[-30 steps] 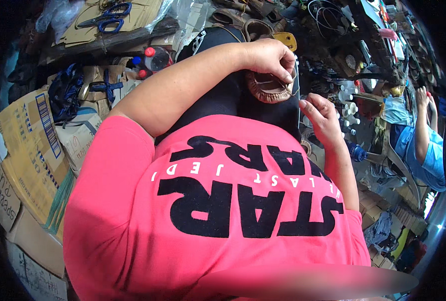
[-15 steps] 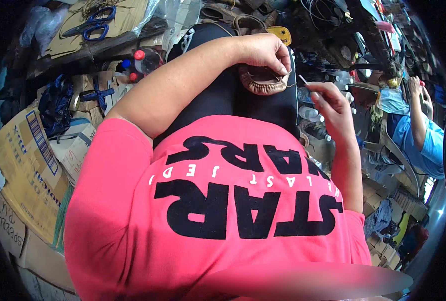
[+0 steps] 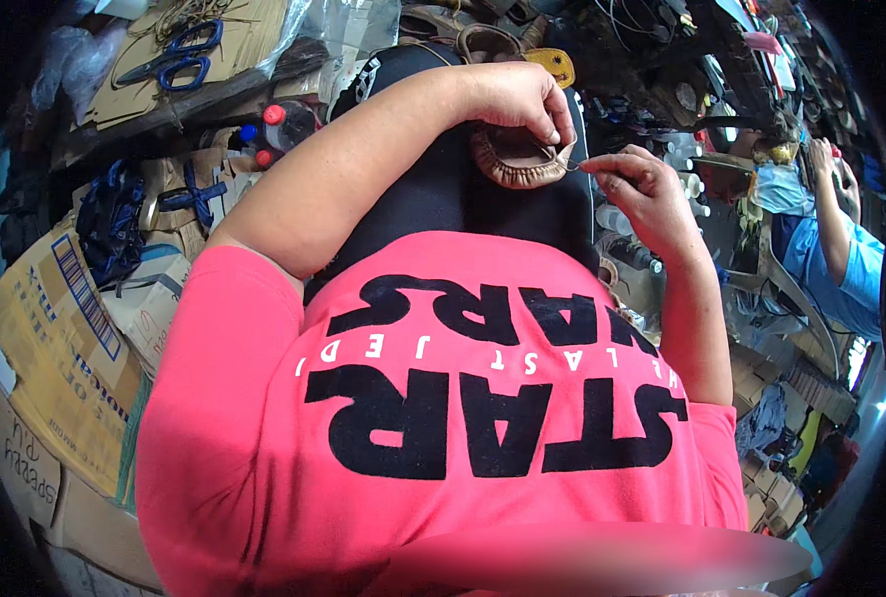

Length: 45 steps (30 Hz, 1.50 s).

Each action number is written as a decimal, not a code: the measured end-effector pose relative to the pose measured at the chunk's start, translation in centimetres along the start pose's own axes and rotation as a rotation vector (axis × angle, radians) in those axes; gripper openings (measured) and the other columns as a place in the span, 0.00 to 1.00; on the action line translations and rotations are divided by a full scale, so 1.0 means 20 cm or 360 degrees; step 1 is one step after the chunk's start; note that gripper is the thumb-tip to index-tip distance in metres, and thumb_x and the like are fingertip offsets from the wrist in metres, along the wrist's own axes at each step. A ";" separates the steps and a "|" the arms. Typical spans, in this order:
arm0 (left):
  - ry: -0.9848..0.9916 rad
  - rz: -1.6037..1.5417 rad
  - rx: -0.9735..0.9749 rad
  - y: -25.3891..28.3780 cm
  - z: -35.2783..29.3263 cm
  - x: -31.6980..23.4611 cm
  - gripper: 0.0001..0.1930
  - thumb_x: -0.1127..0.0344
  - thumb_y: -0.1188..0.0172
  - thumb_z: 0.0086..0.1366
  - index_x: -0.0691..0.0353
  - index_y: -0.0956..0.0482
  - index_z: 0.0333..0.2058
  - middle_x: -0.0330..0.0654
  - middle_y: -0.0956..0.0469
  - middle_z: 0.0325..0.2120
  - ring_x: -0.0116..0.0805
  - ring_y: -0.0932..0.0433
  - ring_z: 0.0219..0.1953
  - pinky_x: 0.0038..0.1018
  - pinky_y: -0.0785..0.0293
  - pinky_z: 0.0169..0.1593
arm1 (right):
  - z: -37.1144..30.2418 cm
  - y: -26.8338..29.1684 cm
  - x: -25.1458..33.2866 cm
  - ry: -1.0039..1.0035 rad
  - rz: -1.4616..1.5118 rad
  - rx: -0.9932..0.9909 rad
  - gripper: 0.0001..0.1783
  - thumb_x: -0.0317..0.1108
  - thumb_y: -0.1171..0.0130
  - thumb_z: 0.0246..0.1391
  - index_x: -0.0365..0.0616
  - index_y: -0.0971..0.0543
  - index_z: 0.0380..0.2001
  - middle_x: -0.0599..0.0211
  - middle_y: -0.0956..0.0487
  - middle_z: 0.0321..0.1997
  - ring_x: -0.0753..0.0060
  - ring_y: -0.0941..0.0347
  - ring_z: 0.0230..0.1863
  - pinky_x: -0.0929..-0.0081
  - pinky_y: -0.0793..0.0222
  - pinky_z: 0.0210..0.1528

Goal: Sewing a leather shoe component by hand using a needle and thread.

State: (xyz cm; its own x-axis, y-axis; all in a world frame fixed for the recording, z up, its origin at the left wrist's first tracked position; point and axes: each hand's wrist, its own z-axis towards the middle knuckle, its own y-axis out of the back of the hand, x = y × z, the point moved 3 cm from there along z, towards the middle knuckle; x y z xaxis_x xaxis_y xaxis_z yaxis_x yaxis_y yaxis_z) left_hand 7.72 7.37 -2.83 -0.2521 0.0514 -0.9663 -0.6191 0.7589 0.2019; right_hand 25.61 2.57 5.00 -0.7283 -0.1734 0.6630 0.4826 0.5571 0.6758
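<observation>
A brown leather moccasin (image 3: 518, 175) with a gathered, puckered toe edge rests on my dark-trousered lap. My left hand (image 3: 524, 99) reaches over it from the far side. Its thumb and fingers are closed in a pinch at the shoe's right rim, and the palm hides part of the opening. On the right, my right hand (image 3: 652, 191) is closed, thumb against forefinger, on a thin thread (image 3: 574, 166) that runs to the shoe's edge. Whether a needle is in those fingers is too small to tell.
Beyond my knees lie another brown shoe (image 3: 489, 42) and a yellow piece (image 3: 550, 66). Blue-handled scissors (image 3: 180, 62) lie on cardboard at far left, near red-capped bottles (image 3: 290, 123). Cardboard boxes (image 3: 60, 358) stand left. A co-worker in a blue shirt (image 3: 846, 284) works at right.
My right hand has come left and its fingertips are now close to the shoe's edge. A thin pale tool that showed at those fingertips is no longer visible. My left hand barely moved.
</observation>
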 end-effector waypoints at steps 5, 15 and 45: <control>0.0016 -0.0045 0.0007 0.00 0.01 0.02 0.11 0.75 0.40 0.53 0.65 0.18 0.37 0.40 0.19 0.32 0.27 0.22 0.36 0.23 0.28 0.45 | 0.00 -0.02 -0.01 -0.0003 -0.0001 -0.0028 0.11 0.24 0.45 0.49 0.41 0.19 0.37 0.68 0.29 0.27 0.79 0.32 0.28 0.80 0.35 0.32; -0.0085 0.0071 0.0001 -0.02 0.01 0.01 0.10 0.75 0.40 0.53 0.66 0.18 0.36 0.41 0.19 0.32 0.29 0.22 0.36 0.24 0.28 0.46 | -0.01 -0.07 0.00 0.0159 -0.0247 -0.0148 0.11 0.23 0.42 0.47 0.43 0.18 0.36 0.66 0.29 0.25 0.75 0.30 0.26 0.78 0.35 0.29; -0.0288 0.0379 0.0073 0.00 -0.06 -0.02 0.10 0.68 0.37 0.53 0.57 0.17 0.36 0.39 0.25 0.36 0.35 0.30 0.44 0.28 0.36 0.52 | 0.05 -0.08 -0.01 0.0304 -0.0207 -0.0079 0.11 0.23 0.40 0.46 0.44 0.18 0.35 0.65 0.29 0.26 0.72 0.28 0.27 0.76 0.32 0.31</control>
State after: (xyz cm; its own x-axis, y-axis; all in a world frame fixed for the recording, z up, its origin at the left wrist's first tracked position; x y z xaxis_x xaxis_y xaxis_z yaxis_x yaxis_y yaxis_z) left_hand 6.85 6.55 -2.28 -0.2468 0.3433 -0.9062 -0.5232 0.7400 0.4228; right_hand 24.46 2.62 3.53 -0.6831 -0.3943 0.6148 0.4172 0.4802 0.7716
